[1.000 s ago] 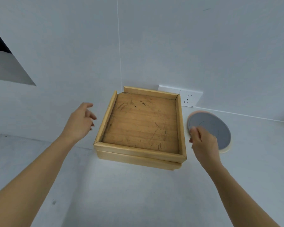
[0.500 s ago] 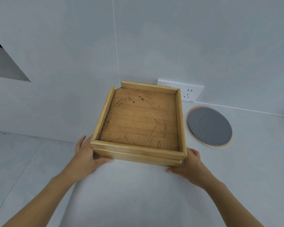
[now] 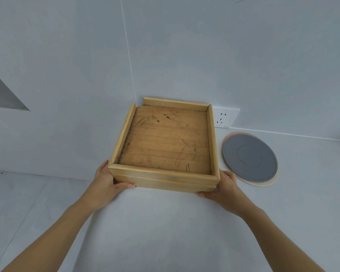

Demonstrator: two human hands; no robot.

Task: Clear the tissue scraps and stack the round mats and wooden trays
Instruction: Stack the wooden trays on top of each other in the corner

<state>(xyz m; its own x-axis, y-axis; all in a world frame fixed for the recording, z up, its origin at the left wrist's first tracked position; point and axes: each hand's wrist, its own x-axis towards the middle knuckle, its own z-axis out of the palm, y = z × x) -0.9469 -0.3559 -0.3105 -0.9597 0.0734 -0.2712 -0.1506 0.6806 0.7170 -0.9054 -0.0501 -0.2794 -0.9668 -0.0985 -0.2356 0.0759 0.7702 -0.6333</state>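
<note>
White desk (image 3: 165, 228) runs up to a white wall (image 3: 185, 46) with a thin vertical seam; a socket (image 3: 225, 117) sits on the wall just above the desk line, partly hidden behind the far right corner of the trays.

Head view, the only one:
- Two wooden trays (image 3: 165, 141) stacked, one on top of the other, edges roughly flush. Stack sits on the desk at its left end, near the wall. Top tray's floor is scuffed and empty.
- Left hand (image 3: 106, 183) clamped on the stack's near left corner: thumb along the front face of the bottom tray, fingers wrapped round the left side.
- Right hand (image 3: 223, 188) clamped on the near right corner: fingers against the right side, thumb low under the front edge.
- Can't tell whether the stack is resting on the desk or slightly lifted.
- Round mats (image 3: 250, 159) stacked flat on the desk just right of the trays, not touching them. Grey one on top, a cream rim shows below it at the near side, a pink edge at the far side.
- Right hand is near the mats, not touching.
- Both forearms bare, coming in from the bottom corners.
</note>
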